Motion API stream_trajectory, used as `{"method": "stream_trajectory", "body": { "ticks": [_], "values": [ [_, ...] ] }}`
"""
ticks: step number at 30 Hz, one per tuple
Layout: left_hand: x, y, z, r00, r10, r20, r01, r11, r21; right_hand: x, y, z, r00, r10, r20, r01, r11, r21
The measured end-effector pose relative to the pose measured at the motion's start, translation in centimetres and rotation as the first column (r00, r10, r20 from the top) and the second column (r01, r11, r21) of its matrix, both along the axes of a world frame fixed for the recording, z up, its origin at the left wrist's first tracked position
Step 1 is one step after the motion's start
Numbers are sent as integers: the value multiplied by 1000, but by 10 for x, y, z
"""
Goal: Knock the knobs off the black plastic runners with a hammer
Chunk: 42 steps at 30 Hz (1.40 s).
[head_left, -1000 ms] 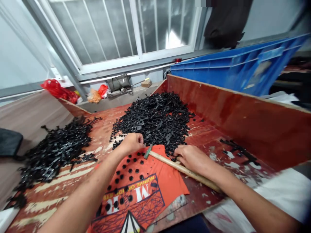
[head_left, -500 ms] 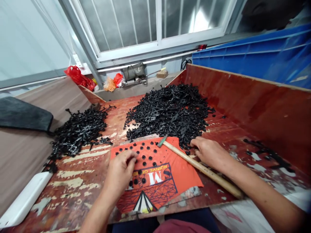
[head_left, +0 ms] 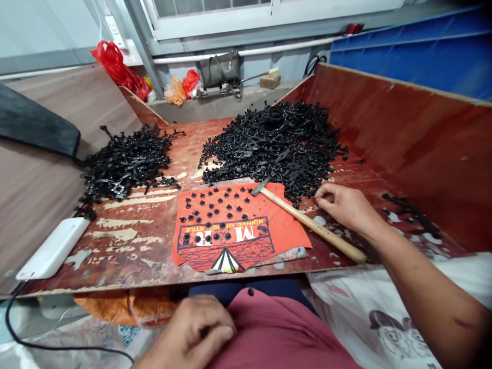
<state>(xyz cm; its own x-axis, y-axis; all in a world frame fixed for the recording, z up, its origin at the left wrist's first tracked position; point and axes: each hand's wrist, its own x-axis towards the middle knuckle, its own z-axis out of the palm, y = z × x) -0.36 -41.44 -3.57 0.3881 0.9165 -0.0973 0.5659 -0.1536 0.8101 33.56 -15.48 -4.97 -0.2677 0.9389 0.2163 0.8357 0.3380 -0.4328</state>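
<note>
My right hand [head_left: 342, 206] rests by the right edge of the large pile of small black plastic parts [head_left: 269, 148]. Its thumb and forefinger are pinched together; whatever is between them is too small to make out. My left hand [head_left: 196, 328] is low over my lap, against the maroon shirt [head_left: 284, 328], with fingers curled and their tips hidden. A small black piece [head_left: 250, 291] lies on the shirt just above and right of it. Several black stud-like pieces [head_left: 211, 206] stand in loose rows on an orange printed cloth [head_left: 284, 237]. Across the cloth's right side lies a wooden-handled hammer [head_left: 307, 220].
A smaller black pile [head_left: 126, 164] is at left, near a white box-like device [head_left: 54, 251] with a cord. Red boards [head_left: 403, 123] wall the table's right side, with a blue crate [head_left: 415, 56] behind. Bags [head_left: 123, 72] and a wooden block [head_left: 269, 81] are at the back.
My left hand has left the cloth and dropped to my lap. More of the studs on the cloth now show. My right hand stays beside the large pile, and the view has tilted downward.
</note>
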Motion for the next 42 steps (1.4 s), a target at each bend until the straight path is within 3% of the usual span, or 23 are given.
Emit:
{"method": "stream_trajectory", "body": {
  "ticks": [2, 4, 6, 8, 11, 14, 17, 19, 21, 24, 26, 28, 32, 35, 38, 42],
  "values": [
    [10, -5, -30, 1000, -13, 24, 15, 996, -92, 5, -11, 11, 995, -31, -92, 32, 999, 12],
    [23, 1, -59, 998, 40, -37, -41, 999, -23, 6, -31, 26, 985, -17, -173, 20, 1000, 13],
    [39, 11, -82, 990, -22, -138, 32, 997, 72, -1, -59, 42, 969, 76, -237, -82, 997, -14],
    [54, 21, -95, 957, -104, -270, 131, 988, 85, -16, -88, 52, 912, 248, -327, -276, 960, -42],
    [67, 29, -101, 925, -142, -354, 171, 984, 52, -51, -116, 51, 859, 391, -330, -420, 907, -18],
    [65, 30, -100, 953, -94, -287, 94, 995, -16, -80, -117, 41, 871, 399, -287, -407, 913, 33],
    [59, 30, -98, 985, 4, -174, -26, 992, -124, -82, -109, 41, 898, 324, -297, -317, 946, 72],
    [56, 30, -98, 991, 34, -126, -54, 987, -153, -71, -113, 44, 900, 318, -297, -326, 945, 24],
    [56, 31, -98, 996, -8, -84, -5, 990, -142, -60, -127, 43, 873, 388, -295, -436, 892, -116],
    [60, 32, -99, 986, -155, -65, 149, 985, -91, -55, -158, 24, 831, 490, -264, -556, 749, -361],
    [62, 32, -98, 971, -217, -103, 209, 974, -84, -62, -178, -1, 833, 506, -222, -550, 720, -422],
    [61, 30, -92, 970, -191, -148, 176, 978, -109, -75, -191, -27, 809, 543, -223, -582, 691, -428],
    [39, 16, -71, 970, 45, -237, -85, 983, -163, -100, -193, -59, 753, 627, -200, -647, 650, -399],
    [18, 3, -51, 952, 220, -212, -274, 922, -274, -113, -188, -61, 702, 694, -162, -698, 625, -349],
    [5, -1, -30, 954, 283, -97, -298, 873, -387, -121, -184, -53, 615, 776, -136, -771, 557, -307],
    [3, 20, 8, 939, 343, 26, -328, 915, -235, -122, -181, -45, 502, 839, -211, -858, 452, -245]
  ]
}}
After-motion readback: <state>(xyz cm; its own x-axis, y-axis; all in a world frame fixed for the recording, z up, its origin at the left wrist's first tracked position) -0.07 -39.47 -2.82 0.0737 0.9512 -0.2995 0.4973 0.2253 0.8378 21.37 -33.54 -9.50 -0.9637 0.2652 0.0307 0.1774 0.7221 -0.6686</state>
